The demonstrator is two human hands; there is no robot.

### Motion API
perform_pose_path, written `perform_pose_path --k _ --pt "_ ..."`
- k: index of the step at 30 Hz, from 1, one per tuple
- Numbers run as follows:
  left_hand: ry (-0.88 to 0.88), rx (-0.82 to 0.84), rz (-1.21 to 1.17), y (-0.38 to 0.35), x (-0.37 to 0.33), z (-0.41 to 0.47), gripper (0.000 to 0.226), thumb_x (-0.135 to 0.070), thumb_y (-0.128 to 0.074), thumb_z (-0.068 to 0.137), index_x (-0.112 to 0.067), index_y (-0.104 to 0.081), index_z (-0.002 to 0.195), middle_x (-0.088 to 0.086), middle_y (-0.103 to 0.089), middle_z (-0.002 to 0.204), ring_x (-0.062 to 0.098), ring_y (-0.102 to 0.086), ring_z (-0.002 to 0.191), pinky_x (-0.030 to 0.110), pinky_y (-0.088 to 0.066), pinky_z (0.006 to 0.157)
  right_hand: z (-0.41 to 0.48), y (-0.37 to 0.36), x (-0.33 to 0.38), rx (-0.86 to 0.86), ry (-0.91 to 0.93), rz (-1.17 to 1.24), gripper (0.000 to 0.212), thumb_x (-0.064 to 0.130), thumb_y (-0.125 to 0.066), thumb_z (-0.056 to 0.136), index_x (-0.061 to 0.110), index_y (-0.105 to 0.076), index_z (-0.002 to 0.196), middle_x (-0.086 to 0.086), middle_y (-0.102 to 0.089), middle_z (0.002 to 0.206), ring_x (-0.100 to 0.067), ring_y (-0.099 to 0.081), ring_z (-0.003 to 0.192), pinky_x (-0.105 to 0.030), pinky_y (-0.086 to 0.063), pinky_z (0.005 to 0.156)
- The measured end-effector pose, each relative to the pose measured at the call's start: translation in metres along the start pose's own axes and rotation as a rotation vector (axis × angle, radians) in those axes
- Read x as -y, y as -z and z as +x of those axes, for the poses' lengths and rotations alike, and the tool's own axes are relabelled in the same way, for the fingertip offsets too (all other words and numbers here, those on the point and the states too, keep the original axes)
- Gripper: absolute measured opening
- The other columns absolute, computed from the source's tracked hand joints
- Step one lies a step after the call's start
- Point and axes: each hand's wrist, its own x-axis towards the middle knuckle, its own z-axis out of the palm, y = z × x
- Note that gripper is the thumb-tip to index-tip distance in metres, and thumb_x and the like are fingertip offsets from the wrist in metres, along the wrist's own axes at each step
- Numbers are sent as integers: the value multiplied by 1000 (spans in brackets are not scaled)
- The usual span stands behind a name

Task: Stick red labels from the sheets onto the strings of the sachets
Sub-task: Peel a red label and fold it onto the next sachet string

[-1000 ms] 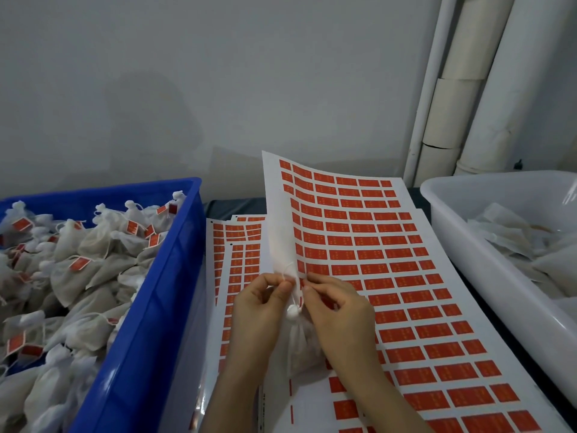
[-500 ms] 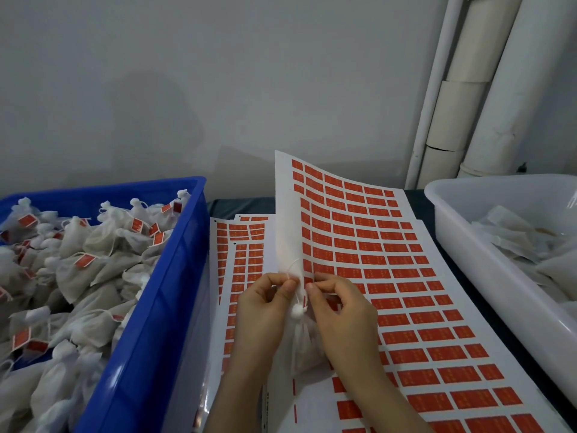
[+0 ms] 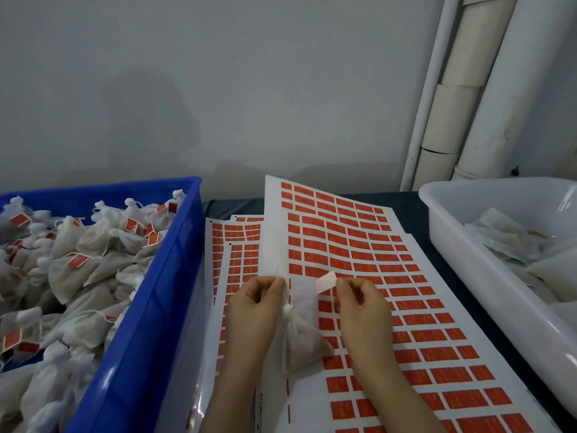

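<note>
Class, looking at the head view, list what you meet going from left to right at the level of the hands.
blue crate → left hand → sachet → peeled label → right hand → white tub

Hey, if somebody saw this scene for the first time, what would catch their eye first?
The fanned sheets of red labels in the middle stand out most. Over them, the left hand pinches the string of a white sachet while the right hand pinches a peeled label, pale side showing. At left, a blue crate is heaped with tagged sachets.
</note>
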Motion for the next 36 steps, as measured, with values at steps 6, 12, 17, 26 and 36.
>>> perform_pose_path --k 6,12,17,26,36 --pt "-68 -126 199 -3 2 0 7 -31 -63 87 -35 -59 84 -14 -58 108 12 -56 99 31 -48 88 3 11 9 -115 -35 131 14 39 -45 91 31 -51 80 15 -60 75 -5 -60 69 -12 -40 56" --pt "15 -58 -82 -7 -6 -8 4 -30 -62 86 -30 -66 87 -19 -70 82 7 -69 77 14 -53 60 -1 12 12 -102 14 180 12 36 -51 88 31 -55 77 21 -63 71 12 -60 68 -1 -39 46" --pt "216 50 -396 -9 -20 -13 10 -27 -64 85 -21 -71 87 -4 -74 79 14 -72 73 21 -53 52 -3 12 14 -106 64 228 9 31 -63 83 36 -55 84 26 -61 86 7 -62 78 -4 -45 56" --pt "352 301 -493 -16 -30 -25 23 -32 -66 77 -13 -73 88 5 -73 75 15 -68 55 21 -49 42 -4 17 19 -59 113 345 10 24 -62 85 34 -62 83 31 -64 86 2 -63 85 -15 -51 71" --pt "286 382 -459 -18 -28 -29 29 -39 -64 70 -20 -75 89 5 -74 93 19 -72 84 28 -55 55 -8 20 23 106 189 417 24 13 -59 87 34 -62 97 27 -65 91 2 -63 91 -11 -51 67"
